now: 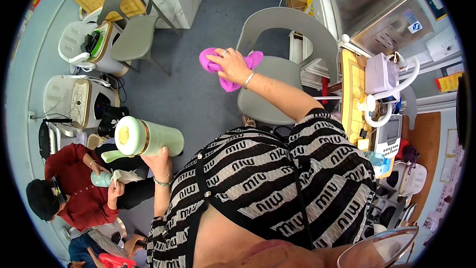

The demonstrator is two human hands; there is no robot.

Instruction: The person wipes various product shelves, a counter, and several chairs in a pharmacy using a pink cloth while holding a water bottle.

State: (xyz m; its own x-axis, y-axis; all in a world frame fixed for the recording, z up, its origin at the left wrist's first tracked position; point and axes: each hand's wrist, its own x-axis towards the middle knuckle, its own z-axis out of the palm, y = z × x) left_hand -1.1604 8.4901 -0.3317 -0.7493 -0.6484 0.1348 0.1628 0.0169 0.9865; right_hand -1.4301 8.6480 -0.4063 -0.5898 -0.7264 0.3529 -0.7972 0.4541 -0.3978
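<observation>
My left hand (158, 163) grips a pale green insulated bottle (163, 137) near its base. The bottle lies tilted on its side, its round lid (126, 136) towards the left and a green strap or handle (111, 155) hanging below it. A gold band rings the neck. In my right hand (232, 66) is a bunched magenta cloth (228, 83), with its ends sticking out on both sides of the fingers. The cloth is apart from the bottle, up and to the right of it, above the floor beside a grey plastic chair (267, 100).
Another grey chair (134, 37) and white foot-bath machines (89, 96) line the left wall. A seated person in a red top (80, 190) holds a small bottle (100, 178) and a white cloth (124, 176). On the right, a table (351, 93) bears devices and a paper cup (366, 103).
</observation>
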